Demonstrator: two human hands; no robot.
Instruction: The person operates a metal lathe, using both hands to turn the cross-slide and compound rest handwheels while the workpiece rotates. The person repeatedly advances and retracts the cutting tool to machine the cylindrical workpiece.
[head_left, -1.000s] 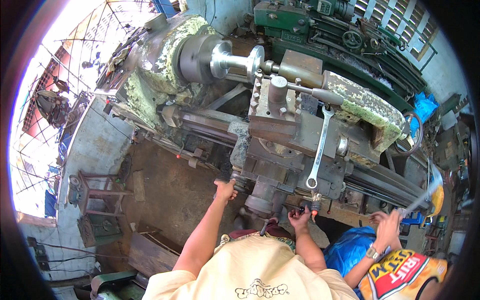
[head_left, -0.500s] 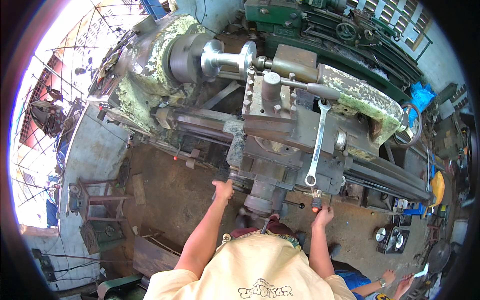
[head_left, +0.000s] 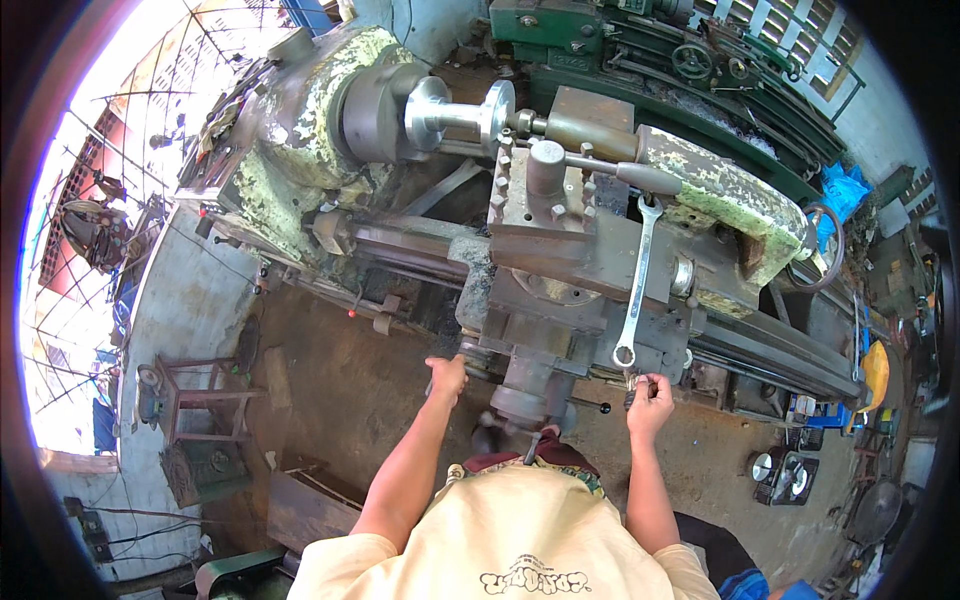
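Observation:
My left hand (head_left: 447,376) is closed at the front of a lathe's carriage, beside a dark round part (head_left: 484,358); what its fingers wrap is hidden. My right hand (head_left: 650,402) closes its fingertips round a short knobbed lever (head_left: 631,384) on the carriage front. Just above it lies a long combination wrench (head_left: 636,290), resting on the carriage. A square tool post (head_left: 540,200) with several bolts and a long clamping handle (head_left: 645,178) stands behind. A shiny spool-shaped metal workpiece (head_left: 460,115) sits between the chuck (head_left: 382,115) and the tailstock (head_left: 590,138).
A small black-knobbed lever (head_left: 604,408) sticks out between my hands. The peeling headstock (head_left: 300,120) is at left, the tailstock handwheel (head_left: 815,250) at right. A green lathe (head_left: 660,90) stands behind. On the floor are a metal stand (head_left: 210,395) and a black tray (head_left: 787,478).
My right hand has moved forward and up around the lever, covering its orange tip. My left hand stays in place. Another person's hands at the lower right have left the picture.

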